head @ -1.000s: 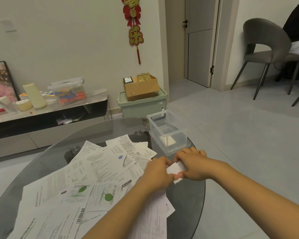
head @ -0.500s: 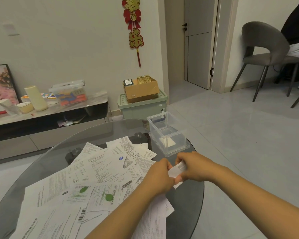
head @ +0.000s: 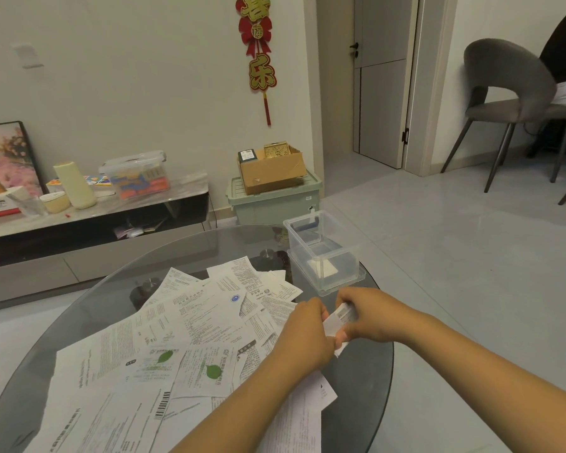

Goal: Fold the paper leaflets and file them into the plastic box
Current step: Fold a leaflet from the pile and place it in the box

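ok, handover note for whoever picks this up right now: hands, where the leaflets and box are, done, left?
Left hand and right hand: both pinch one small folded leaflet just above the glass table, near the box.
Plastic box: open, on the table's far right; one folded paper already inside.
Loose leaflets: unfolded pile across the table's left and middle.
Done: at least one filed, one fold nearly finished.
Left: file the held one, then fold and file the pile.

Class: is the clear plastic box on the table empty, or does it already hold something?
Not empty: the lidless plastic box holds a pale folded paper lying on its bottom.
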